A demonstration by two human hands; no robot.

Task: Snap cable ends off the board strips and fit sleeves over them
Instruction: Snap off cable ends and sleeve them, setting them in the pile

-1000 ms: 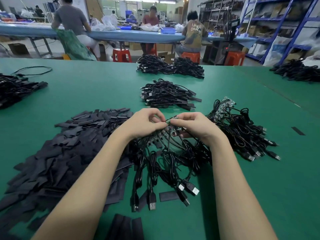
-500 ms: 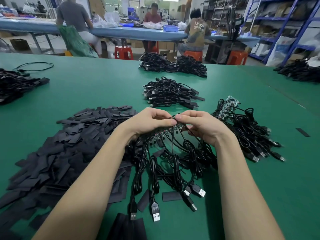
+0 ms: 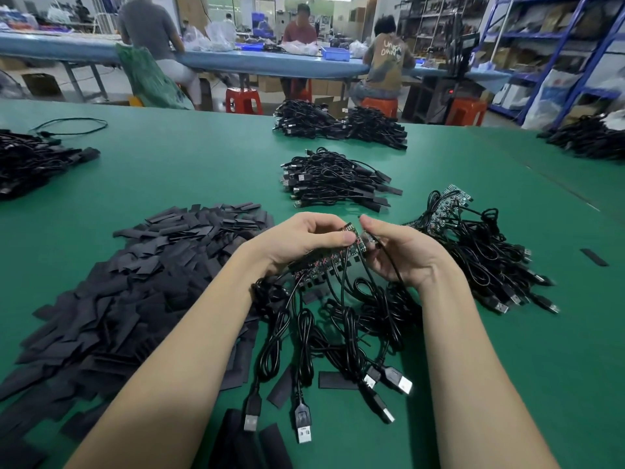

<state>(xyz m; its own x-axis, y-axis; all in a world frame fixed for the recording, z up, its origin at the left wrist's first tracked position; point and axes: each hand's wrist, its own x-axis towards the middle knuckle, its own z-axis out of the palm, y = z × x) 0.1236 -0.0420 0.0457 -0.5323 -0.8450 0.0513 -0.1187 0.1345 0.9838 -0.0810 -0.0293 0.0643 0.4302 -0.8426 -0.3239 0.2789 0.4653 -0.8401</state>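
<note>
My left hand [image 3: 304, 242] grips the upper end of a green board strip [image 3: 324, 262] with several black USB cables [image 3: 338, 319] hanging from it over the green table [image 3: 186, 170]. Just to its right, my right hand [image 3: 406, 255] pinches a small cable end [image 3: 367, 239], apart from the strip by a small gap, with its thin black wire running down across the palm. A big heap of flat black sleeves [image 3: 135, 286] lies to the left of my left arm. Another strip bundle with cables [image 3: 473, 245] lies to the right.
A pile of sleeved cables [image 3: 334, 181] lies ahead, and more piles [image 3: 338, 125] sit at the far edge, far left [image 3: 30, 160] and far right [image 3: 588, 137]. Loose sleeves [image 3: 338, 380] lie near the USB plugs. People sit at a blue bench beyond.
Both hands pressed together on the strip's end before. Now my right hand has drawn slightly right with one cable end separated from the strip, and both hands are lifted a little.
</note>
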